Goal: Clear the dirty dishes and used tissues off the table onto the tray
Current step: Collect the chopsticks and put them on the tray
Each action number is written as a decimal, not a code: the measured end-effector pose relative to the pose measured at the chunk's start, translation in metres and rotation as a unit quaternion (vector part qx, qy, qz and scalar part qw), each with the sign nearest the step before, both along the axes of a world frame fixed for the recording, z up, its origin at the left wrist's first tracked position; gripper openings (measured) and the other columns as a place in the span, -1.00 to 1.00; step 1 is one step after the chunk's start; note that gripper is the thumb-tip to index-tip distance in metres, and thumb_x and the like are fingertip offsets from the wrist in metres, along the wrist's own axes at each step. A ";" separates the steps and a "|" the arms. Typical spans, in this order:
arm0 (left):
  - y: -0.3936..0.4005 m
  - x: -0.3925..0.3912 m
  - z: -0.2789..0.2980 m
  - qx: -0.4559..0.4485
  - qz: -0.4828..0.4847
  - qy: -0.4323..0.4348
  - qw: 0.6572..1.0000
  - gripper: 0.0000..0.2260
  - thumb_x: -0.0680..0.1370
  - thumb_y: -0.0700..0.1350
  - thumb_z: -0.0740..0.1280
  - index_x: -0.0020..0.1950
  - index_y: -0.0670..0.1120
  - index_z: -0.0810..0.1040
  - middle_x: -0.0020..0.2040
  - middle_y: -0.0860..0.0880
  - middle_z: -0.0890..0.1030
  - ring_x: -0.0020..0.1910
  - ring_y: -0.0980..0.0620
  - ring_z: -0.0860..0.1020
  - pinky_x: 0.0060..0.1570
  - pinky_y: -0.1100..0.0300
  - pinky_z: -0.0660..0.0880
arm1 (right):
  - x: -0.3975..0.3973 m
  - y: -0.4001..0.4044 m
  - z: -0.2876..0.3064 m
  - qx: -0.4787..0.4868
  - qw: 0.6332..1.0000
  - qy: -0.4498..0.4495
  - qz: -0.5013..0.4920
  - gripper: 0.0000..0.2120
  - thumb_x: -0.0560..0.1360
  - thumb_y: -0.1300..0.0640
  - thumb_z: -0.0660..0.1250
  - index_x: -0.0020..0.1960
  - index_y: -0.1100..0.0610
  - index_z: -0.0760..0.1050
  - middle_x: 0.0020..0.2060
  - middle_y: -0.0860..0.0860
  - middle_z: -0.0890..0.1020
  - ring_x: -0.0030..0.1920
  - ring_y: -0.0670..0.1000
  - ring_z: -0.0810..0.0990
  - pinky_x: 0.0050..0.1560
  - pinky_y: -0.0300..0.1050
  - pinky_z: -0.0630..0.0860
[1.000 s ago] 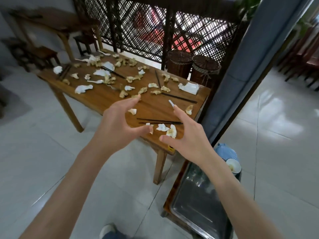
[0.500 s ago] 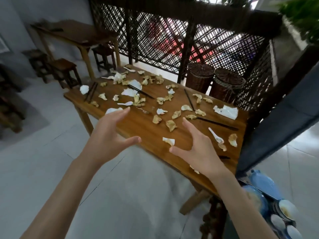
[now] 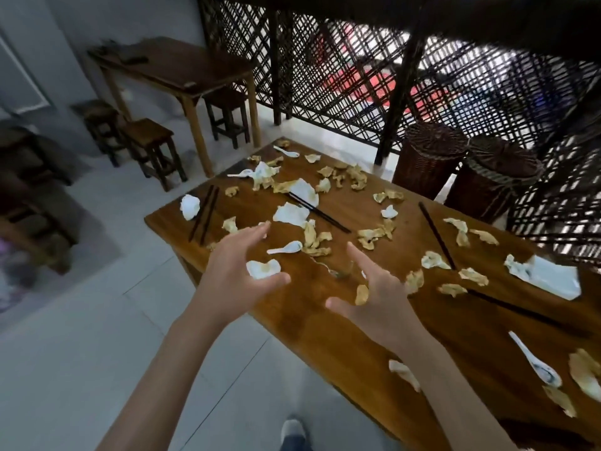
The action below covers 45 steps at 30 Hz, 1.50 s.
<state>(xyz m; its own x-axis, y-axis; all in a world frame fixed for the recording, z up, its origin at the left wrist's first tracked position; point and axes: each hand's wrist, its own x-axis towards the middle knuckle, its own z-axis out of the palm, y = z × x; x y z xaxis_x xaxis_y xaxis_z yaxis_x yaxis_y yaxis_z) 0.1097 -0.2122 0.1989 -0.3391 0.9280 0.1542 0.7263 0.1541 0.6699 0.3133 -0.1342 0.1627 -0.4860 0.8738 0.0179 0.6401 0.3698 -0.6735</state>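
A wooden table (image 3: 344,323) is strewn with several crumpled, stained tissues (image 3: 291,213), white ceramic spoons (image 3: 286,248) and pairs of dark chopsticks (image 3: 320,211). My left hand (image 3: 234,271) hovers over the table's near-left edge, fingers spread and holding nothing. A small tissue (image 3: 263,267) lies just past its thumb. My right hand (image 3: 380,301) hovers above the tabletop with fingers spread, empty. Another spoon (image 3: 536,362) lies at the right. No tray is in view.
Two wicker baskets (image 3: 429,154) stand behind the table against a dark lattice screen (image 3: 357,60). A second wooden table (image 3: 175,70) and stools (image 3: 153,148) sit at the back left. Grey tiled floor (image 3: 97,336) lies to my left; my shoe (image 3: 292,431) is below.
The view has closed in on the table and swung left, so the tray and stacked dishes left the frame. Both hands stayed spread and moved over the tabletop.
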 end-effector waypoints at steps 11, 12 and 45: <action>0.126 -0.167 -0.036 -0.041 0.065 0.000 0.997 -0.33 0.35 0.12 0.49 0.41 0.07 0.36 0.37 0.07 0.42 0.36 0.05 0.35 0.33 0.02 0.30 | -0.160 0.127 -0.031 -0.053 0.998 -0.033 0.030 -0.17 0.34 -0.19 0.44 0.47 -0.22 0.06 0.41 -0.18 0.32 0.42 -0.05 0.27 0.24 -0.22 0.24; 0.138 -0.184 -0.040 -0.044 0.067 0.000 0.997 -0.33 0.35 0.13 0.48 0.41 0.09 0.35 0.38 0.07 0.42 0.36 0.05 0.35 0.33 0.01 0.31 | -0.174 0.138 -0.034 -0.051 0.998 -0.039 0.027 -0.18 0.34 -0.19 0.44 0.47 -0.20 0.07 0.40 -0.18 0.34 0.40 -0.05 0.30 0.24 -0.22 0.25; 0.374 -0.459 -0.220 -0.187 -0.368 0.321 0.852 -0.64 0.53 -0.24 0.30 0.27 0.08 0.53 0.23 0.07 0.56 0.20 0.02 0.47 0.28 0.13 0.34 | -0.411 0.237 -0.121 -0.155 0.964 -0.140 -0.163 -0.35 0.48 -0.09 0.34 0.48 -0.09 0.13 0.41 -0.09 0.36 0.36 -0.02 0.39 0.27 -0.02 0.45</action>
<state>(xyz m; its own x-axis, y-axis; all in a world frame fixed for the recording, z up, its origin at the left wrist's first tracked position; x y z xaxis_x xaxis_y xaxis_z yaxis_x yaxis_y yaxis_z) -0.3494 0.1621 -0.0211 0.3995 0.8776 -0.2649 0.9167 -0.3862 0.1030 -0.0980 0.1030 0.0413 -0.1328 0.9235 -0.3600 0.8607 -0.0726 -0.5038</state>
